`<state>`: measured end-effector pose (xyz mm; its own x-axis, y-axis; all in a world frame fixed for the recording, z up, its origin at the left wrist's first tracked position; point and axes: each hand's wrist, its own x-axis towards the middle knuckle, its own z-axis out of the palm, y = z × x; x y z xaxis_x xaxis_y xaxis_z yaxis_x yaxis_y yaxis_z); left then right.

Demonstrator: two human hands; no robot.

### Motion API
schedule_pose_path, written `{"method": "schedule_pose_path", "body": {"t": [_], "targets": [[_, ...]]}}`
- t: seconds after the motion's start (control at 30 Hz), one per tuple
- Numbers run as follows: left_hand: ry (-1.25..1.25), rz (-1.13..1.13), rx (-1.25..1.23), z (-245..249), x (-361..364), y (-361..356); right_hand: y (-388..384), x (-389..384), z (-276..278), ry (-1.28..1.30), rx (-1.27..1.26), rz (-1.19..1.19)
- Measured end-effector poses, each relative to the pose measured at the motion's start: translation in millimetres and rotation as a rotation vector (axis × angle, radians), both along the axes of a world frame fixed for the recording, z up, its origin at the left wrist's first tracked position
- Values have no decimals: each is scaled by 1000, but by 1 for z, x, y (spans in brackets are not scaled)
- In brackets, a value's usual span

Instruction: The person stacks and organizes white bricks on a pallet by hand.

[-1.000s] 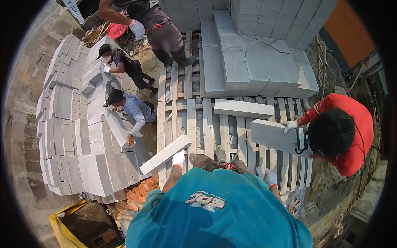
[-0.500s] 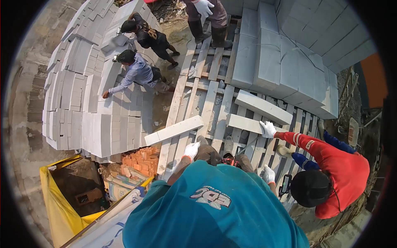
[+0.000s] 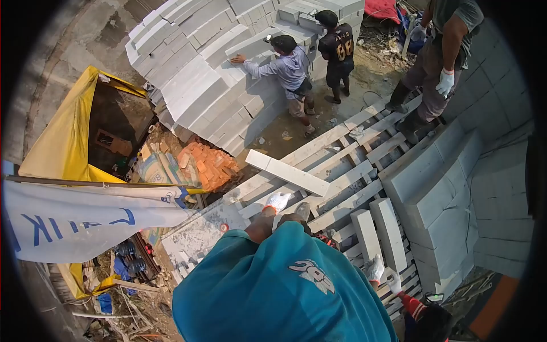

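Note:
My left hand (image 3: 277,202), in a white glove, is just on the near side of a long white concrete block (image 3: 288,173) that lies across the pallet slats. Its fingers are stretched out and hold nothing. At the near end of a second concrete block (image 3: 366,233) is my right hand (image 3: 374,269), also gloved, with its fingers curled against that end. A third concrete block (image 3: 389,235) lies beside the second. A co-worker's gloved hand (image 3: 394,281), with a red sleeve, is close to its near end.
Wooden pallets (image 3: 350,181) with gaps between slats lie underfoot. Tall block stacks stand at the right (image 3: 436,199) and back left (image 3: 194,94). Two people work at the left stack; another person (image 3: 439,74) stands on the pallets. Orange bricks (image 3: 209,165) and a banner (image 3: 97,219) are left.
My view has swung to the left. My right hand has come to the end of a concrete block that the red-sleeved co-worker's hand was holding; that hand is now off it.

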<state>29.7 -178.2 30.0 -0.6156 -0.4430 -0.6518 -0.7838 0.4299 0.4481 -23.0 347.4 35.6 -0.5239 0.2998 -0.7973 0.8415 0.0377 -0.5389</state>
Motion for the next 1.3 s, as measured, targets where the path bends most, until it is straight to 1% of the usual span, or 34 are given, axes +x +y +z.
{"method": "schedule_pose_path", "body": {"t": [0.03, 0.07, 0.17, 0.2, 0.23, 0.3, 0.37, 0.43, 0.5, 0.53, 0.57, 0.63, 0.67, 0.73, 0.77, 0.83, 0.87, 0.9, 0.93, 0.97, 1.03, 1.1, 1.17, 1.2, 1.23, 1.27, 1.3], "targets": [[-18, 27, -7, -1, 9, -3, -41, 10, 27, 11, -36, -143], [-36, 54, -13, -3, 18, -6, -54, 3, 23, 57, -28, -162], [-48, 142, 30, -11, 46, -16, -74, 1, 16, -24, -5, -46], [-55, 151, 67, -16, 56, -20, -71, 3, 2, -74, -41, -11], [-62, 160, 104, -24, 67, -24, -78, 9, 0, -90, -37, -23], [-111, 120, 8, -43, 85, -24, -84, 23, 0, -137, 62, 123], [-105, 58, 13, -46, 99, -26, -92, 43, 22, -164, 106, 92], [-304, 236, 166, -20, 84, -24, -76, 75, 11, -122, 77, 24], [-290, 166, 142, -31, 79, -27, -74, 98, 28, -191, 119, -111], [-310, 113, 159, -32, 69, -25, -63, 114, 29, -239, 160, 6], [-331, 94, 175, -22, 51, -21, -59, 132, 27, -224, 104, -148], [-368, 68, 192, -8, 15, -20, -46, 165, 32, -319, 101, -202], [-274, 105, 192, -54, 9, -35, -45, 176, 37, -339, 134, -292], [-190, 190, 239, -49, -31, -12, -30, 198, 39, -409, 160, -363], [-200, 107, 235, -74, -48, -14, -18, 202, 37, -464, 176, -398], [-18, 50, 227, -75, -89, 25, 32, 232, 2, -495, 289, -348], [-24, 37, 225, -58, -114, 55, 70, 257, -37, -485, 273, -317], [9, -28, 176, -35, -141, 94, 82, 220, -8, -575, 399, -199], [30, -88, 119, -32, -152, 128, 117, 223, -30, -552, 434, -195], [21, -85, 101, -54, -159, 154, 158, 222, -61, -521, 466, -183], [25, -309, 53, -108, -177, 203, 219, 190, -102, -477, 501, -95], [-52, -299, 35, -134, -196, 280, 277, 146, -151, -572, 466, -12], [-99, -334, -50, -204, -208, 333, 317, 124, -210, -501, 419, -238], [-92, -304, -30, -229, -216, 360, 350, 123, -248, -510, 303, -268], [-143, -264, -56, -243, -228, 388, 362, 117, -273, -531, 237, -312], [-131, -216, -118, -283, -230, 401, 371, 109, -297, -555, 172, -355], [-200, -139, -132, -314, -236, 417, 369, 87, -301, -580, 156, -403]]}}
